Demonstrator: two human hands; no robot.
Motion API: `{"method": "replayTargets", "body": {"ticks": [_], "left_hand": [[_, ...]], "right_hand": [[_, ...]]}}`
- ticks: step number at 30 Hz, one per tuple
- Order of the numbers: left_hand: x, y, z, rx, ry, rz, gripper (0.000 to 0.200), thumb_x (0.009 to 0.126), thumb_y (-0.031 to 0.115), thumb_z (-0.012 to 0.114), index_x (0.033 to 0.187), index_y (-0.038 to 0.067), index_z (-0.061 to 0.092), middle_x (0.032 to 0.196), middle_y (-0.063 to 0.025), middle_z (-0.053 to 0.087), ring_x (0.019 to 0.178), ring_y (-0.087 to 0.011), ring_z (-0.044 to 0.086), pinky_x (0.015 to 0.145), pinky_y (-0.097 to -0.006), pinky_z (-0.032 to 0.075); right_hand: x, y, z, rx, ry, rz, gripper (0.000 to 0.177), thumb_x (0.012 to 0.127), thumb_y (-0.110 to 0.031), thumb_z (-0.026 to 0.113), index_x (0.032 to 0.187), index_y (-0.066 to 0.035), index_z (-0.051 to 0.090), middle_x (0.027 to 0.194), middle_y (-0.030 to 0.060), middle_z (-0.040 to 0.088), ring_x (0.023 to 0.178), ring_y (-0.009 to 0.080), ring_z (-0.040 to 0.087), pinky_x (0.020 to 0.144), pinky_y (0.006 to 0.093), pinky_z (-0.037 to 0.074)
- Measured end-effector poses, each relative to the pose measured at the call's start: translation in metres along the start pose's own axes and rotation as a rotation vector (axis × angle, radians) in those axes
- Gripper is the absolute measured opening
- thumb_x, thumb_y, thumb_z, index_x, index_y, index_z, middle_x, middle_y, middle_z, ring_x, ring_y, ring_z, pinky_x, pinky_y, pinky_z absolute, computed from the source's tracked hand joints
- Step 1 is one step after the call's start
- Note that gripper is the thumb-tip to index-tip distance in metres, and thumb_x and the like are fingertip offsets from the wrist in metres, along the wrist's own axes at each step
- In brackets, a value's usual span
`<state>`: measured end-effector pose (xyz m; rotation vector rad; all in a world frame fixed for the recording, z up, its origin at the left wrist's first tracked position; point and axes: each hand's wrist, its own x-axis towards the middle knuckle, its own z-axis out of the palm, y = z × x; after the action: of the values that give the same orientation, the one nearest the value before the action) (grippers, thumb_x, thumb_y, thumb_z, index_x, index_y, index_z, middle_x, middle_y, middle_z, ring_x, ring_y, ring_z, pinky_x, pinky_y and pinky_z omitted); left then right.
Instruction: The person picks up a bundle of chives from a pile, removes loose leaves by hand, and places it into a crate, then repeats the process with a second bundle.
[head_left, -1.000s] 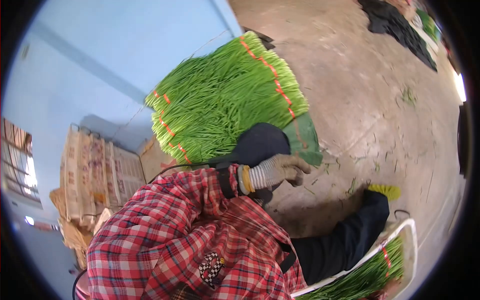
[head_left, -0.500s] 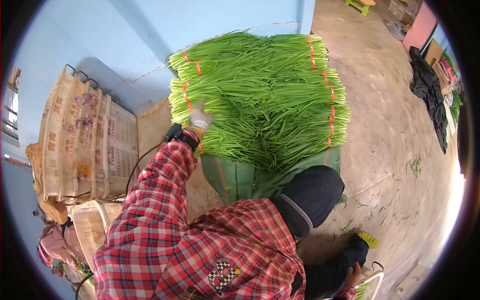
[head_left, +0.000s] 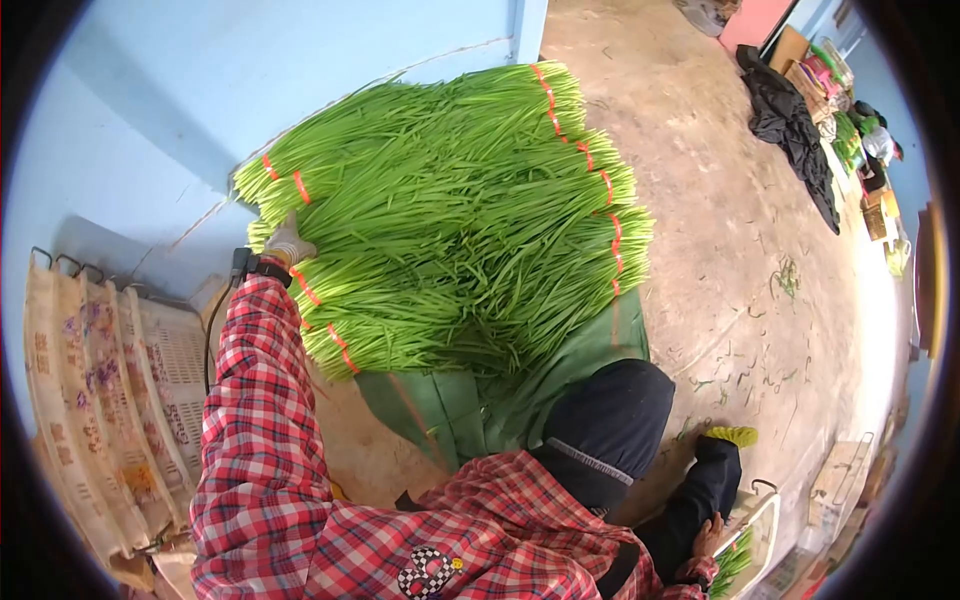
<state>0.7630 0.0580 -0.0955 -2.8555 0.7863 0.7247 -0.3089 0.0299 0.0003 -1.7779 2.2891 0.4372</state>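
Note:
Bundles of long green garlic chives [head_left: 420, 215] lie piled on a green sheet [head_left: 415, 410], their pale stem ends facing outward on both sides and bound with red tape. My left hand [head_left: 288, 243], in a pale knitted glove, lies on the stem ends at the pile's left side. Its thumb is spread from the fingers, and some fingertips are hidden among the stems. Low on the right, my bare right hand [head_left: 708, 536] rests against my dark trouser leg, fingers extended, beside a pale crate [head_left: 768, 528] with more greens inside.
Stacked pale plastic crates [head_left: 100, 400] stand at the left by the blue wall [head_left: 300, 60]. Leaf scraps [head_left: 788, 277] litter the concrete floor. A black cloth [head_left: 790, 120] lies at the upper right, near boxes and another person [head_left: 880, 145].
My view has shifted, and the pile now sits further left and is turned in the picture. My left hand has moved up along the stem ends toward the wall. My right hand stays by the leg.

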Motion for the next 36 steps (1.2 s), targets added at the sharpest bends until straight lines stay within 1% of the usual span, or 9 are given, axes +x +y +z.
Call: {"method": "replayTargets", "body": {"ticks": [4,8,13,17,21,24,32,34,36], "left_hand": [[-0.014,0.011,-0.005,-0.048,-0.059,0.031,0.122,0.057,0.036,0.083,0.15,0.008,0.009,0.13,-0.0259,0.053,0.12,-0.0383,0.053,0.098,-0.0409,0.046],[-0.034,0.011,-0.025,0.112,-0.204,0.254,0.106,0.058,0.043,0.08,0.145,0.007,0.031,0.131,-0.0233,0.053,0.118,-0.038,0.054,0.097,-0.0395,0.046],[-0.09,0.063,-0.03,0.527,0.06,0.257,0.085,0.06,0.046,0.08,0.131,0.011,0.05,0.134,-0.0177,0.051,0.121,-0.036,0.05,0.1,-0.0405,0.042],[-0.05,0.008,0.013,-0.147,0.012,0.234,0.105,0.053,0.051,0.082,0.139,0.006,0.042,0.131,-0.0231,0.052,0.118,-0.0382,0.052,0.099,-0.0416,0.044],[-0.041,0.038,0.004,0.35,-0.325,0.261,0.122,0.049,0.053,0.084,0.141,-0.006,0.029,0.132,-0.0263,0.05,0.121,-0.039,0.051,0.102,-0.0405,0.043],[-0.05,0.023,0.045,0.126,-0.11,0.478,0.12,0.049,0.046,0.086,0.142,-0.004,0.03,0.133,-0.0267,0.05,0.122,-0.0369,0.051,0.103,-0.0399,0.042],[-0.074,0.04,0.019,0.177,-0.181,0.246,0.105,0.051,0.034,0.085,0.137,-0.007,0.04,0.125,-0.0252,0.057,0.117,-0.0363,0.055,0.1,-0.0385,0.045],[-0.085,0.035,0.012,0.111,-0.221,0.269,0.091,0.056,0.029,0.082,0.132,-0.007,0.046,0.121,-0.0213,0.06,0.109,-0.0326,0.06,0.095,-0.0368,0.048],[-0.116,0.038,0.002,-0.796,-0.738,0.378,0.064,0.064,0.021,0.078,0.119,-0.005,0.058,0.112,-0.0152,0.065,0.099,-0.0258,0.063,0.089,-0.0358,0.05]], "right_hand": [[0.008,0.002,0.0,-0.021,0.024,0.034,0.045,0.094,-0.024,0.043,0.132,0.0,0.048,0.135,0.0237,0.047,0.127,0.0393,0.042,0.11,0.0427,0.03],[-0.003,-0.028,-0.012,-0.025,0.018,0.056,0.045,0.093,-0.024,0.043,0.132,0.0,0.049,0.134,0.0243,0.048,0.129,0.0388,0.041,0.111,0.0427,0.028],[-0.001,-0.025,-0.012,-0.035,0.063,0.109,0.043,0.093,-0.022,0.045,0.129,0.0,0.051,0.133,0.0245,0.049,0.128,0.0392,0.041,0.111,0.0429,0.029],[-0.004,0.002,0.002,0.03,0.135,0.034,0.04,0.093,-0.02,0.046,0.127,0.0,0.052,0.13,0.0244,0.051,0.127,0.0397,0.042,0.109,0.0426,0.031],[-0.019,-0.015,0.003,0.042,0.221,-0.008,0.038,0.095,-0.02,0.044,0.126,-0.001,0.054,0.127,0.0219,0.055,0.117,0.0391,0.051,0.103,0.046,0.037],[-0.027,-0.021,0.007,0.085,0.266,0.059,0.037,0.094,-0.018,0.046,0.125,0.001,0.053,0.129,0.0247,0.052,0.123,0.0399,0.045,0.107,0.0445,0.034],[-0.044,-0.015,0.012,0.234,0.291,0.134,0.038,0.094,-0.023,0.047,0.126,-0.004,0.054,0.13,0.0195,0.053,0.124,0.0357,0.046,0.106,0.0413,0.035],[-0.045,-0.009,0.027,0.242,0.359,0.114,0.037,0.094,-0.024,0.047,0.125,-0.005,0.055,0.13,0.0185,0.053,0.122,0.0353,0.048,0.104,0.0412,0.037],[-0.044,-0.01,0.038,0.184,0.457,0.144,0.036,0.093,-0.024,0.048,0.124,-0.007,0.056,0.128,0.0163,0.054,0.119,0.0345,0.05,0.101,0.0419,0.04]]}}
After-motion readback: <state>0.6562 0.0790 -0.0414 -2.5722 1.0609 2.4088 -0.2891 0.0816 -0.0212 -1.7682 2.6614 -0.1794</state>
